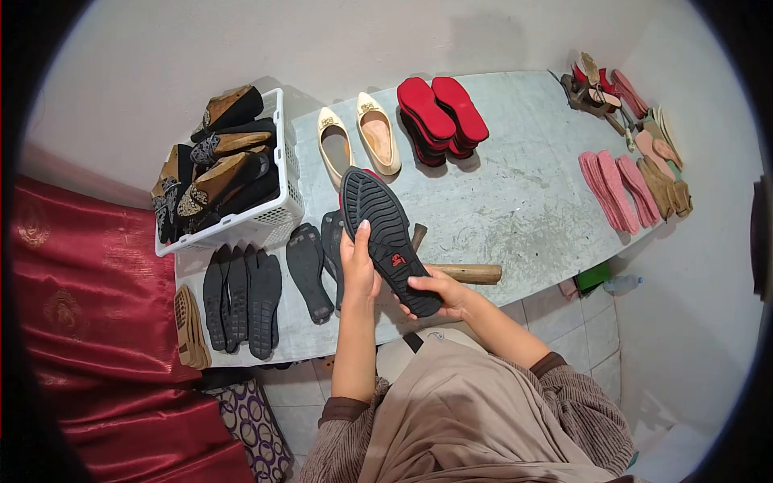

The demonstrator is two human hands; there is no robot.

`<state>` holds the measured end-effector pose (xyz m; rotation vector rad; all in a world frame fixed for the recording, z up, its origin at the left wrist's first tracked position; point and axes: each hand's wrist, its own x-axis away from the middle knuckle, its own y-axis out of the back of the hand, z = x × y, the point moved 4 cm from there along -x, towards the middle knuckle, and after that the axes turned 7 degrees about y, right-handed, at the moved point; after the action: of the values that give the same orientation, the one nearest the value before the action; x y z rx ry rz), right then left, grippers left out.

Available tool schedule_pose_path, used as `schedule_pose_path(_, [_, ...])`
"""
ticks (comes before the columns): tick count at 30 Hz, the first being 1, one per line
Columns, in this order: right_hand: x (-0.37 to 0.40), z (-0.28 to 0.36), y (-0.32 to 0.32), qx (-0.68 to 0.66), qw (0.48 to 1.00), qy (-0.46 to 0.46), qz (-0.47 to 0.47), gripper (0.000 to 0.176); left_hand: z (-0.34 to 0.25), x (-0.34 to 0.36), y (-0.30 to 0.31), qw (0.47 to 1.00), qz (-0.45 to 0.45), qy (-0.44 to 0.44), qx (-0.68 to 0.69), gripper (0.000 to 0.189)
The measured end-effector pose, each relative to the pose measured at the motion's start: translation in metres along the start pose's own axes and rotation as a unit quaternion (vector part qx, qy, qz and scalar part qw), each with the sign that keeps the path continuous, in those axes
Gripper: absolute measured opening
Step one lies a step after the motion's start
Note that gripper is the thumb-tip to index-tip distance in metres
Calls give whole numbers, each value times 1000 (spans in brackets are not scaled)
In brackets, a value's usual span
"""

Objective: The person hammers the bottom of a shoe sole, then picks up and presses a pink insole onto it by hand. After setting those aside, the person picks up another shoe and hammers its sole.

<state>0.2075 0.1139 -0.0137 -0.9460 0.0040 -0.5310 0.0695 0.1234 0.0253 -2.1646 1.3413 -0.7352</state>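
Observation:
A black ridged shoe sole with a small red mark is held up above the table's front edge, its tread facing me. A bit of red shows along its upper edge. My left hand grips its left side, the thumb lying on the tread. Around its lower right end my right hand is closed, thumb on top. Behind the sole are a wooden-handled tool, mostly hidden at its left end, and more black soles. Two cream shoes stand beyond it.
A white basket of dark decorated shoes stands at the left. Black soles and tan soles lie in front. Red-topped soles are stacked at the back. Pink pieces and tools lie right. A bottle is beyond the edge.

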Motion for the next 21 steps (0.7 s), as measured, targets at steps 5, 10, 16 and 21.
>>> schedule_pose_path(5, [1,1,-5,32,999,4,-30,32,-1,8,-4,1000,29,-9,5,30])
schedule_pose_path(10, [-1,4,3,255,959,44,-113,34,12,11,2,990,-132,-31,-33,29])
schedule_pose_path(16, [0,7,11,600,777,150,-118,42,11,17,7,968,-225,-91,-66,40])
schedule_pose_path(21, [14,25,51,615,726,235,-198,41,5,15,18,962,-224,-110,-112,37])
